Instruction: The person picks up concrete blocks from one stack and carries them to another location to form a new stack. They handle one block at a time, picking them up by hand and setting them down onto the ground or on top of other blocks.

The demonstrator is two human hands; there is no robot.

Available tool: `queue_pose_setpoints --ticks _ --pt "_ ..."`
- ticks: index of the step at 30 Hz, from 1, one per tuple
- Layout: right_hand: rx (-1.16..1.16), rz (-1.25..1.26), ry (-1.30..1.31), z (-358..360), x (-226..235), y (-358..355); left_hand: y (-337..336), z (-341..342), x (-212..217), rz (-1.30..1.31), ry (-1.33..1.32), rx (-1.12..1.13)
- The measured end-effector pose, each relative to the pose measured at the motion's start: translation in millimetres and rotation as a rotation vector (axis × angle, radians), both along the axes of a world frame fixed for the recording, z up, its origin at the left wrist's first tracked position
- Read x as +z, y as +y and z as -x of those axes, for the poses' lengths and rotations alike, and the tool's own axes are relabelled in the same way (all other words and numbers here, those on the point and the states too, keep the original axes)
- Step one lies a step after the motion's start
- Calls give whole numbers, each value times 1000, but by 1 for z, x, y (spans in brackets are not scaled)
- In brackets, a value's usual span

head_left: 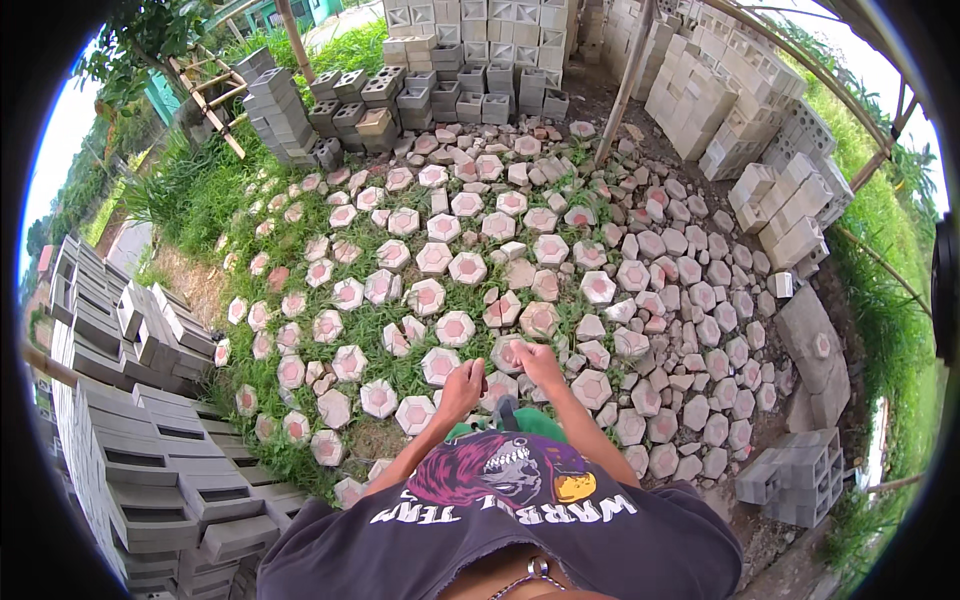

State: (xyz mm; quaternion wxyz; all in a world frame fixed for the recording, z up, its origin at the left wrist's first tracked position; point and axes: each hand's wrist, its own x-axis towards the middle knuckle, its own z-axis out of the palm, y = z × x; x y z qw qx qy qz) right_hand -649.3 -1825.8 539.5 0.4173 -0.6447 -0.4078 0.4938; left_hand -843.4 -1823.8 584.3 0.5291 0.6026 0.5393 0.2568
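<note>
My left hand (464,386) is closed in a loose fist in front of my body, thumb side up. Just to its right and slightly farther out is my right hand (539,363), its fingers curled in as well. The two fists are apart, and nothing sticks out of either one. They hover over ground set with hexagonal paving stones, grey with pinkish centres. One such paver (440,366) shows beside the left fist; another paver (591,390) lies to the right of my right forearm. My green shorts and part of a shoe show below the hands.
Grass grows between the pavers on the left; broken stone pieces (625,375) fill the gaps on the right. Stacked hollow concrete blocks stand at the left (170,480), the back (470,85), the right (785,210) and near right (795,475). A wooden post (627,85) rises at the back.
</note>
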Motion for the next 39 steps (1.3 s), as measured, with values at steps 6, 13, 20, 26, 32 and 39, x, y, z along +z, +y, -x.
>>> queue_pose_setpoints --ticks 6,13,20,26,32,39 --pt "57 -21 126 -39 47 147 148 -29 -2 -18 -140 255" --pt "45 -2 337 -80 -4 262 265 -106 -30 116 -284 166" --pt "-60 67 163 -153 -9 410 453 -180 -27 31 -264 23" --pt "-288 36 233 -217 -1 487 554 -222 -21 -5 -180 -117" --pt "-303 180 308 -237 -41 514 597 -252 -36 11 67 -216" --pt "-214 66 340 -313 -54 643 696 -342 -53 5 101 -120"
